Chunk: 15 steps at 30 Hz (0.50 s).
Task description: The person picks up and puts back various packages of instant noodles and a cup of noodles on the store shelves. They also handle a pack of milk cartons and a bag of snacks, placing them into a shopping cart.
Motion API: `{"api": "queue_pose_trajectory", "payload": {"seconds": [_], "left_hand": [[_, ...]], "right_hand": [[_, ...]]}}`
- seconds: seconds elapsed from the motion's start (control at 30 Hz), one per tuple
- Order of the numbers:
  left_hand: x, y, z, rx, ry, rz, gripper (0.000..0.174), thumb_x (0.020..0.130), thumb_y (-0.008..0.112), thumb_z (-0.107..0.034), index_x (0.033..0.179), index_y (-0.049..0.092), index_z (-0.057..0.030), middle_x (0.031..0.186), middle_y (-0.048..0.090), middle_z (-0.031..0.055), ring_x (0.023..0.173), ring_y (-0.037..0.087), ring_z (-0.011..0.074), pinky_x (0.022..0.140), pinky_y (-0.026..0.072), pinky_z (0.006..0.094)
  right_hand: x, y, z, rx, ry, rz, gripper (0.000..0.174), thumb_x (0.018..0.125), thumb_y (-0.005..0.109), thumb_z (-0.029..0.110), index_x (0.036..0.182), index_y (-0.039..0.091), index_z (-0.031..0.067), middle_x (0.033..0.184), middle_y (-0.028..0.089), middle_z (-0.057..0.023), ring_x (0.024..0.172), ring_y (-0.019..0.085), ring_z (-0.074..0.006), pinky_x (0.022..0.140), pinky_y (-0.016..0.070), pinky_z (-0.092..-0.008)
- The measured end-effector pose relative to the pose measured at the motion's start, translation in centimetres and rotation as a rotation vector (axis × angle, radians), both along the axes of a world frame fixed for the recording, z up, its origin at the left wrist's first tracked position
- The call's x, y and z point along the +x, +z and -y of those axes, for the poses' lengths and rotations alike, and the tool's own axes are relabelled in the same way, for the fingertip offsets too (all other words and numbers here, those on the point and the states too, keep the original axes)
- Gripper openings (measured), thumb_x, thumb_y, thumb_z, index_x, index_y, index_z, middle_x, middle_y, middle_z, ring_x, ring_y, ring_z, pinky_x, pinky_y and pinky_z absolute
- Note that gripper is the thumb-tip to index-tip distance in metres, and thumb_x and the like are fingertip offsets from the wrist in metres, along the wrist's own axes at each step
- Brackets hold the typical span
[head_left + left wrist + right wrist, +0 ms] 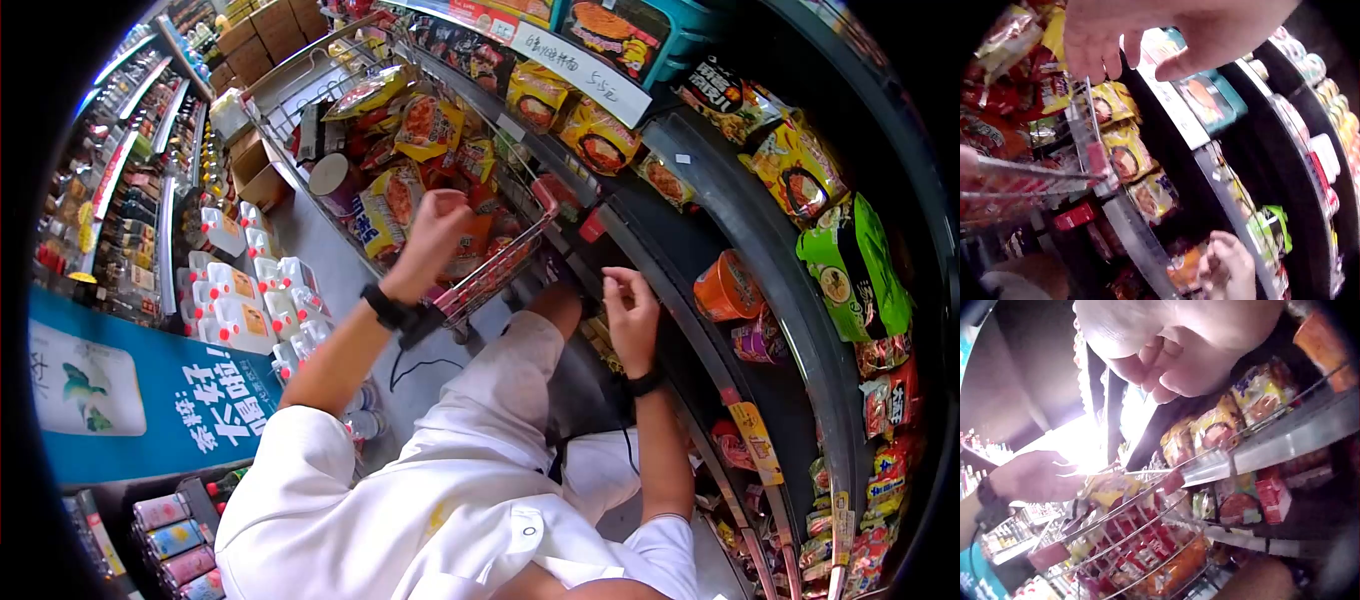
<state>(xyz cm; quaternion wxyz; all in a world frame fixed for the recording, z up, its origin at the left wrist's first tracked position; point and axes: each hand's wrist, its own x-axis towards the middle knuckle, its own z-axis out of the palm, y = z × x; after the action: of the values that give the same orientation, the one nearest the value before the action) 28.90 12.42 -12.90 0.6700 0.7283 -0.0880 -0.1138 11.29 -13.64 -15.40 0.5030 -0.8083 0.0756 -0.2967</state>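
Note:
My left hand (435, 240) hangs over the near end of a wire shopping cart (545, 215) filled with noodle packets (390, 200). In the left wrist view this hand (1166, 37) has relaxed, slightly bent fingers and holds nothing. To the right of the cart, my right hand (630, 320) is raised beside the shelf, its fingers loosely bent. The right wrist view shows that hand (1179, 350) with thumb and fingertips close together and nothing visible between them. Neither hand visibly touches a packet.
Shelves on the right carry yellow noodle bags (600, 135), a green bag (855, 270) and an orange cup (727, 285). White jugs (240, 320) stand on the floor at left, near a blue sign (150, 390). A black cable (425, 365) hangs below my left wrist.

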Motion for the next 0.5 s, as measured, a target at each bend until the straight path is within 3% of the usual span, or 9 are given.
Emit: {"api": "queue_pose_trajectory", "payload": {"seconds": [0.07,0.1,0.17,0.23,0.37,0.4,0.5], "left_hand": [[4.2,-0.3,-2.0,0.084,0.106,-0.122,0.047,0.096,0.067,-0.035,0.128,0.052,-0.0042,0.118,0.057,0.0048,0.1,0.056,0.0133,0.084,0.0477,0.0274],[8.6,-2.8,-3.3,0.002,0.064,-0.117,0.05,0.092,0.069,-0.03,0.125,0.049,0.0017,0.094,0.055,0.0041,0.083,0.053,0.0151,0.066,0.0453,0.0341],[13.8,-3.7,-4.5,0.116,0.156,-0.233,0.062,0.089,0.075,-0.038,0.123,0.048,0.0064,0.094,0.056,0.0052,0.084,0.054,0.0172,0.068,0.0473,0.0371],[19.2,-5.2,-3.6,0.308,0.437,-0.21,0.082,0.085,0.079,-0.047,0.129,0.043,0.0118,0.098,0.061,0.0093,0.085,0.057,0.0201,0.072,0.0501,0.0397],[24.7,-7.1,-2.5,0.41,0.448,-0.114,0.071,0.081,0.082,-0.051,0.11,0.064,0.0116,0.094,0.067,0.0154,0.08,0.062,0.0242,0.072,0.0518,0.0422],[22.4,-5.0,-1.8,0.288,0.461,-0.105,0.058,0.08,0.084,-0.048,0.088,0.071,0.0084,0.087,0.067,0.0147,0.072,0.061,0.0247,0.069,0.0494,0.0445],[24.6,-7.8,-2.3,0.258,0.513,-0.066,0.049,0.081,0.085,-0.04,0.083,0.073,0.0081,0.08,0.067,0.0123,0.066,0.059,0.023,0.065,0.0464,0.0448]], "right_hand": [[1.1,0.4,-1.8,-0.044,0.105,-0.013,0.012,0.095,0.064,0.008,0.104,0.07,0.0029,0.095,0.068,-0.0062,0.075,0.063,-0.0151,0.067,0.0504,-0.028],[1.4,0.9,-2.7,-0.06,0.127,-0.032,0.012,0.094,0.065,0.008,0.104,0.071,0.004,0.094,0.069,-0.0065,0.074,0.063,-0.0161,0.067,0.0504,-0.0282],[1.9,0.5,-3.6,-0.096,0.146,-0.04,0.012,0.093,0.065,0.007,0.103,0.071,0.0046,0.093,0.069,-0.0066,0.073,0.063,-0.0174,0.066,0.0505,-0.0285],[1.9,0.6,-4.4,-0.117,0.16,-0.05,0.013,0.093,0.065,0.007,0.104,0.071,0.0047,0.094,0.069,-0.0067,0.074,0.065,-0.0181,0.067,0.0512,-0.0293],[1.0,0.2,-4.5,-0.094,0.175,-0.09,0.014,0.093,0.065,0.007,0.106,0.07,0.0045,0.096,0.069,-0.0064,0.077,0.066,-0.0173,0.069,0.0517,-0.0289],[0.7,0.0,-4.4,-0.081,0.161,-0.09,0.014,0.094,0.065,0.007,0.106,0.07,0.0041,0.095,0.069,-0.0065,0.076,0.065,-0.0169,0.069,0.0516,-0.0288],[-0.3,-0.9,-3.9,-0.032,0.135,-0.105,0.013,0.094,0.065,0.008,0.106,0.07,0.0036,0.095,0.069,-0.007,0.075,0.065,-0.0166,0.069,0.0512,-0.0283]]}}
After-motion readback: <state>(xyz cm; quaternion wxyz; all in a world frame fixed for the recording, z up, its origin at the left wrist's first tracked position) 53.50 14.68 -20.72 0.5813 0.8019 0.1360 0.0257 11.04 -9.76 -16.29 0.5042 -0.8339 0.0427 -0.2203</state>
